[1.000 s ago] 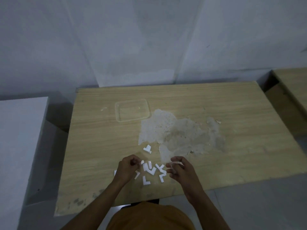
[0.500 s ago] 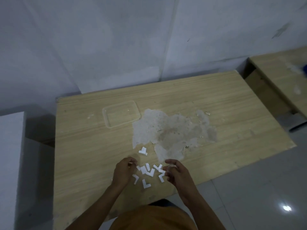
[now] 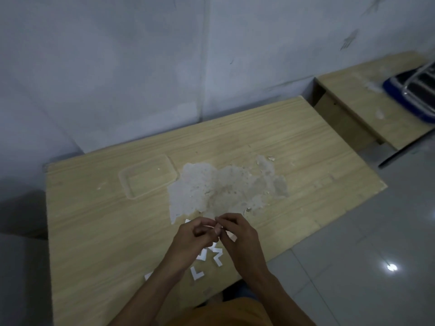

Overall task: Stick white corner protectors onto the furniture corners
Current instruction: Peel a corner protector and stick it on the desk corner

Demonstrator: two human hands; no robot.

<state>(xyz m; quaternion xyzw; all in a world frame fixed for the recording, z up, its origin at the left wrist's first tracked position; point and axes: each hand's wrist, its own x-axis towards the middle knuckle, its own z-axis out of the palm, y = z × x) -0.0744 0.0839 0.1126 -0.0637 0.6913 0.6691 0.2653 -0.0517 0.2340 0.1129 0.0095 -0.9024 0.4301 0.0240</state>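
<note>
The left hand [image 3: 195,236] and the right hand [image 3: 237,234] met above the near edge of the table [image 3: 94,231], fingertips drawn together and curled inward. Between them a small white piece [image 3: 217,229] showed, apparently one corner protector pinched by both hands, though it was too small and too hidden by the fingers to make out its shape. Both forearms reached up from the bottom of the view, over an orange garment [image 3: 223,311]. Below and between the wrists, loose white corner protectors [image 3: 217,256] lay scattered flat on the table, L-shaped, some touching one another; one L-shaped piece [image 3: 197,273] lay a little nearer the table edge, and another white scrap [image 3: 148,276] peeked out beside the left forearm. Just beyond the hands, a broad pale patch of worn, peeling surface [image 3: 223,187] spread across the middle of the wood-grain top. To the left of that patch, touching its edge, sat a shallow clear plastic tray [image 3: 148,177]. The table stood against a grey-white wall [image 3: 141,67]. To the right, apart from it, stood a second wooden table [image 3: 367,109] bearing a blue object with a metal frame [image 3: 414,90], blurred. Glossy grey floor tiles [image 3: 376,231] lay at right, with a bright light reflection.
</note>
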